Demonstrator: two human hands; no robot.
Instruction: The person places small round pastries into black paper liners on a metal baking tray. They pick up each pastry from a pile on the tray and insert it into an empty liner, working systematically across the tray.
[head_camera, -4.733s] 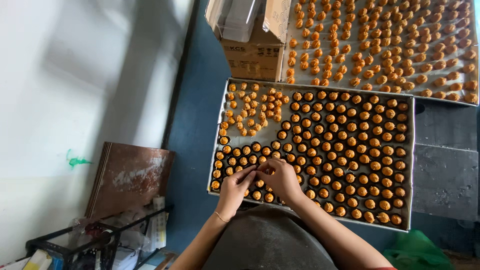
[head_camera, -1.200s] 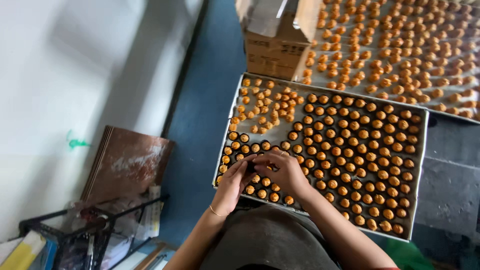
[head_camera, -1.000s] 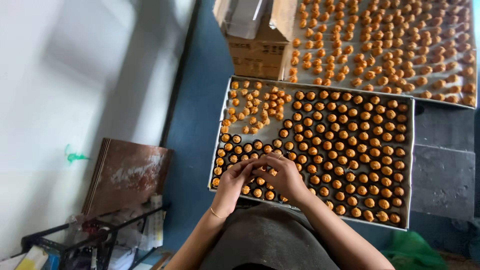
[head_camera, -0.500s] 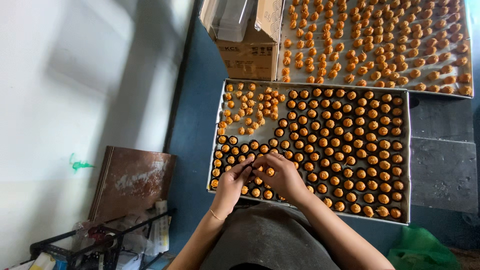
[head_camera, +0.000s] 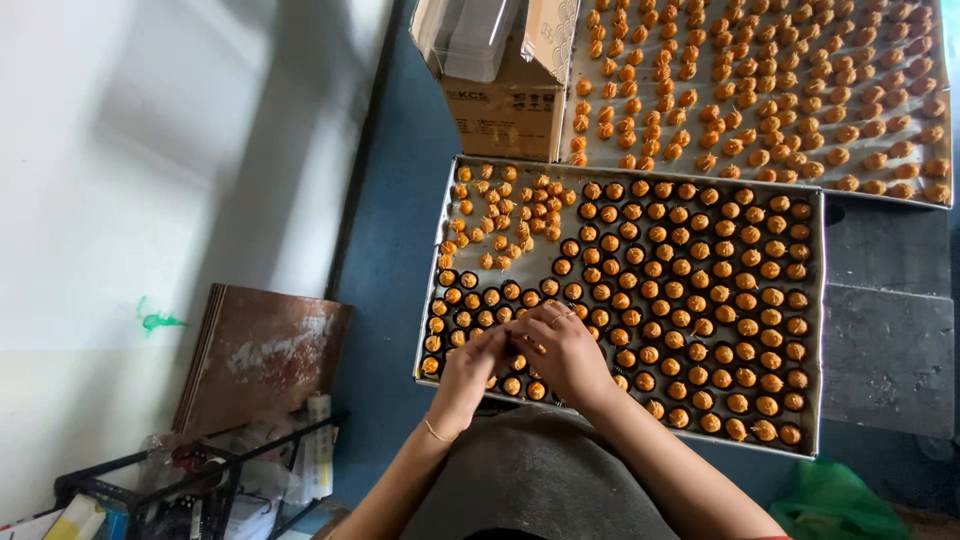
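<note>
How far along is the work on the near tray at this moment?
Most of the near tray looks done: rows of orange sweets in dark cups fill it. In hand: the left hand and right hand meet over the tray's near-left corner; what they pinch is hidden. Left: the loose uncupped sweets in the far-left corner, and the far tray, still uncupped.
</note>
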